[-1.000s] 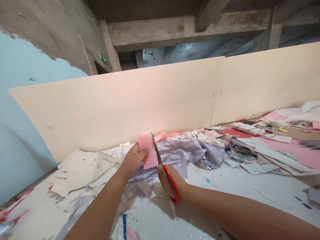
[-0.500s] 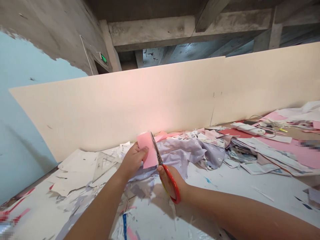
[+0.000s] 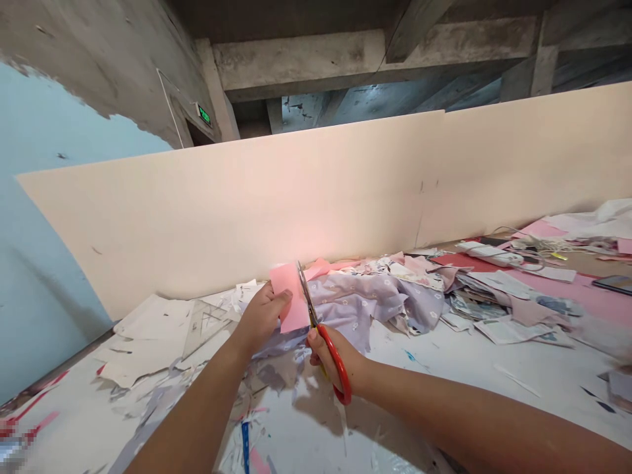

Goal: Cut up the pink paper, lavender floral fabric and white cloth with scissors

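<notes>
My left hand pinches a small pink paper piece upright above the table, thumb on its near face. My right hand grips red-handled scissors, fingers through the loops. The blades point up and away and lie along the paper's right edge. Under both hands lies a crumpled lilac patterned cloth.
Paper scraps and white sheets cover the table. A tall cream board stands along its far side. Pink sheets, a white power strip with cables and a phone lie at the right. A blue strip lies near me.
The scissors and my right hand shifted slightly left and toward the paper. The pink piece stays held in my left hand.
</notes>
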{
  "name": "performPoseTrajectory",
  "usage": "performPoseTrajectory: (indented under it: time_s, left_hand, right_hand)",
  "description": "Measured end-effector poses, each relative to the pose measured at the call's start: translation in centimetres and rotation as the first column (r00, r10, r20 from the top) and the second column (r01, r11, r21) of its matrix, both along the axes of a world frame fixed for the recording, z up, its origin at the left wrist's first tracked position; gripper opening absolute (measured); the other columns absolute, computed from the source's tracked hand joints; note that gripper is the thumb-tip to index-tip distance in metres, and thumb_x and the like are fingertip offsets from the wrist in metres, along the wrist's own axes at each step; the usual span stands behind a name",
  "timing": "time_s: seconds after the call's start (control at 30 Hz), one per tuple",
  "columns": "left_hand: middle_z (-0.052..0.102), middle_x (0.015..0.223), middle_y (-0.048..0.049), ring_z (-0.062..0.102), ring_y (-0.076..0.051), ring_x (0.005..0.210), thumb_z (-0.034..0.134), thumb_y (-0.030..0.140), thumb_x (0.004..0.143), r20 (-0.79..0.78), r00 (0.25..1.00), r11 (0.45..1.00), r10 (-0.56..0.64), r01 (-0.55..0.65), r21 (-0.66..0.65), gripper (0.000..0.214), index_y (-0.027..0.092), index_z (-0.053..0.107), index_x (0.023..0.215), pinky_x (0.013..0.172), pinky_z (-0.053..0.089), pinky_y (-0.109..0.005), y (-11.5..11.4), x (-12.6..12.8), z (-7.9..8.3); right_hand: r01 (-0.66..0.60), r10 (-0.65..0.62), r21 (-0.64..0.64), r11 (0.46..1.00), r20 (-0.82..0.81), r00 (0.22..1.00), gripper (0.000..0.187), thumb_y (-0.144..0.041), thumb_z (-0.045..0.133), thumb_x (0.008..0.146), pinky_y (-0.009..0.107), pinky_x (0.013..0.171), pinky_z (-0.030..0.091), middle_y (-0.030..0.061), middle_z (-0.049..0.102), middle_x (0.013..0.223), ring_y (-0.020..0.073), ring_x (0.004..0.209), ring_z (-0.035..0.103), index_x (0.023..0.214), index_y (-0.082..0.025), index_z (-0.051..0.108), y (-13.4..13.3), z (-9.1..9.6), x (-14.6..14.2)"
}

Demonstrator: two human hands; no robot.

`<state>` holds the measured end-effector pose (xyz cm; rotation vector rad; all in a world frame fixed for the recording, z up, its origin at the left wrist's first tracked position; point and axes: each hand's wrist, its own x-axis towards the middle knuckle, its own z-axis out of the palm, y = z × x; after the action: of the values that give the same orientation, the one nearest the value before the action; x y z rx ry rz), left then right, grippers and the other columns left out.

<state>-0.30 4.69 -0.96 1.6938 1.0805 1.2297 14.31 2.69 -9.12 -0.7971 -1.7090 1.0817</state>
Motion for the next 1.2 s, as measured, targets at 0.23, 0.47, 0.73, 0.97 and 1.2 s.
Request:
performPoseTrajectory:
  time_s: [0.23, 0.47, 0.73, 0.97, 1.2]
  left_hand:
    - [0.053, 0.057, 0.0020, 0.047, -0.012, 0.051, 0.052, 0.041, 0.073, -0.027, 1.000, 1.000, 0.012, -0.012, -0.003, 0.035, 0.015, 0.056, 0.094, 0.060, 0.041, -0.027, 0.03, -0.16, 0.00]
    - [0.060, 0.072, -0.0023, 0.051, -0.014, 0.060, 0.050, 0.041, 0.074, -0.039, 0.999, 0.999, -0.031, 0.031, 0.006, 0.039, 0.014, 0.055, 0.103, 0.063, 0.041, -0.027, -0.23, -0.06, 0.35]
    - [0.061, 0.076, -0.0029, 0.053, -0.014, 0.061, 0.052, 0.043, 0.073, -0.012, 0.999, 1.000, 0.029, -0.030, -0.008, 0.042, 0.015, 0.053, 0.105, 0.058, 0.041, -0.026, -0.15, -0.19, 0.17]
    - [0.062, 0.078, -0.0047, 0.054, -0.014, 0.060, 0.053, 0.037, 0.073, 0.077, 0.996, 0.998, -0.054, 0.057, -0.041, 0.043, 0.014, 0.049, 0.108, 0.056, 0.042, -0.026, -0.05, -0.12, 0.39]
    - [0.063, 0.077, -0.0041, 0.054, -0.013, 0.057, 0.053, 0.035, 0.074, 0.099, 0.993, 0.995, -0.068, 0.074, -0.059, 0.040, 0.014, 0.050, 0.107, 0.057, 0.042, -0.026, 0.04, -0.33, 0.37]
  right_hand:
    - [0.057, -0.057, -0.026, 0.998, -0.009, 0.998, 0.048, -0.062, 0.034, 0.078, 0.024, 0.057, 0.040, 0.0007, 0.045, 0.067, 0.0106, 0.060, 0.040, 0.071, -0.016, 0.048, 0.11, -0.06, 0.18]
    - [0.080, -0.080, -0.028, 0.996, -0.014, 0.997, 0.048, -0.061, 0.036, 0.078, 0.025, 0.058, 0.040, 0.0017, 0.046, 0.069, 0.0115, 0.063, 0.041, 0.072, -0.015, 0.050, 0.09, 0.15, 0.28]
    - [0.054, -0.064, -0.125, 0.991, -0.072, 0.995, 0.048, -0.064, 0.034, 0.077, 0.024, 0.054, 0.040, -0.0034, 0.035, 0.059, 0.0081, 0.052, 0.031, 0.069, -0.017, 0.043, -0.02, 0.10, 0.15]
    - [0.095, -0.098, -0.061, 0.994, -0.035, 0.995, 0.048, -0.063, 0.034, 0.077, 0.025, 0.057, 0.040, 0.0004, 0.042, 0.066, 0.0109, 0.060, 0.038, 0.068, -0.017, 0.046, -0.09, 0.36, 0.26]
    - [0.085, -0.084, -0.015, 0.996, 0.046, 0.995, 0.047, -0.061, 0.029, 0.080, 0.027, 0.060, 0.041, -0.0004, 0.036, 0.067, 0.0115, 0.063, 0.037, 0.069, -0.018, 0.041, -0.14, 0.62, 0.27]
